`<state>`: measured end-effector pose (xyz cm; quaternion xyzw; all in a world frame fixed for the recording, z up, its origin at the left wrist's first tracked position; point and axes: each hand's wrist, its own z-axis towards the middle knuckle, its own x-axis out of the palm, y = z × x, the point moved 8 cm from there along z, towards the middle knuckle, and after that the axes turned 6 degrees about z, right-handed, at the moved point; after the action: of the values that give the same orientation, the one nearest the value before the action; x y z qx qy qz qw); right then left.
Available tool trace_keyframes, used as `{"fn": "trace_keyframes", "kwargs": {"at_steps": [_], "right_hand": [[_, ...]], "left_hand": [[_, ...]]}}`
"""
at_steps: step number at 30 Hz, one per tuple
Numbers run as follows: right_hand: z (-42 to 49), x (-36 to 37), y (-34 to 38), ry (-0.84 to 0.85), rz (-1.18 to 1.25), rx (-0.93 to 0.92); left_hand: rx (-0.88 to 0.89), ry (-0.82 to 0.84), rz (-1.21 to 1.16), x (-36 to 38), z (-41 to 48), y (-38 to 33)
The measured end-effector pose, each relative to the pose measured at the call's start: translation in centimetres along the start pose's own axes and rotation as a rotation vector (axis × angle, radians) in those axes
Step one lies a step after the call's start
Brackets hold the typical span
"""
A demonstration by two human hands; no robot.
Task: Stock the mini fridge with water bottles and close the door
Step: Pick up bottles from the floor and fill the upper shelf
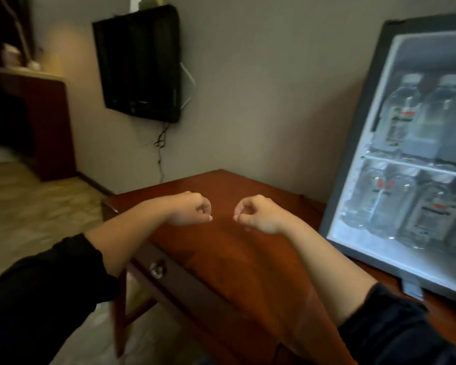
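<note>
water bottles (400, 119) in mini fridge (358, 143), fridge on table (221, 248) at right

Dark flat TV (138, 64) mounted on grey wall (261, 88), black cable (159, 151) hanging below it. Reddish wooden counter (221, 246) in the corner, drawer knob (157, 268) on its front. Dark wood cabinet (50, 122) far left. Beige tiled floor (37, 206).

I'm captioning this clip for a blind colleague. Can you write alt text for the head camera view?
A person's left hand and right hand hover, fingers curled and empty, above a reddish wooden table. At right stands a lit mini fridge with water bottles on two levels; a dark television hangs on the wall.
</note>
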<state>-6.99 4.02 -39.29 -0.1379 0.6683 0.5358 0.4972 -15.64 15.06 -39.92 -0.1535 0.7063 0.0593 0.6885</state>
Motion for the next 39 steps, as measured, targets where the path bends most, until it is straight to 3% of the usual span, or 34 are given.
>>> {"fn": "trace_keyframes", "kwargs": {"at_steps": [5,18,27,39], "right_hand": [[2.6,8.4,5.2,0.174,0.038,-0.091],[5.4,32.2,13.6,0.555,0.132,-0.171],[5.6,45.7,10.9,0.745,0.152,-0.032],[4.4,57.7,1.7,0.872,0.174,0.194]], "left_hand": [[-0.157,0.055,0.011,3.2,-4.8,8.3],[-0.503,0.173,-0.265,16.1,-16.8,24.8],[-0.754,0.163,-0.485,30.3,-23.0,31.2],[-1.132,0.095,-0.771,47.4,-25.1,31.4]]}}
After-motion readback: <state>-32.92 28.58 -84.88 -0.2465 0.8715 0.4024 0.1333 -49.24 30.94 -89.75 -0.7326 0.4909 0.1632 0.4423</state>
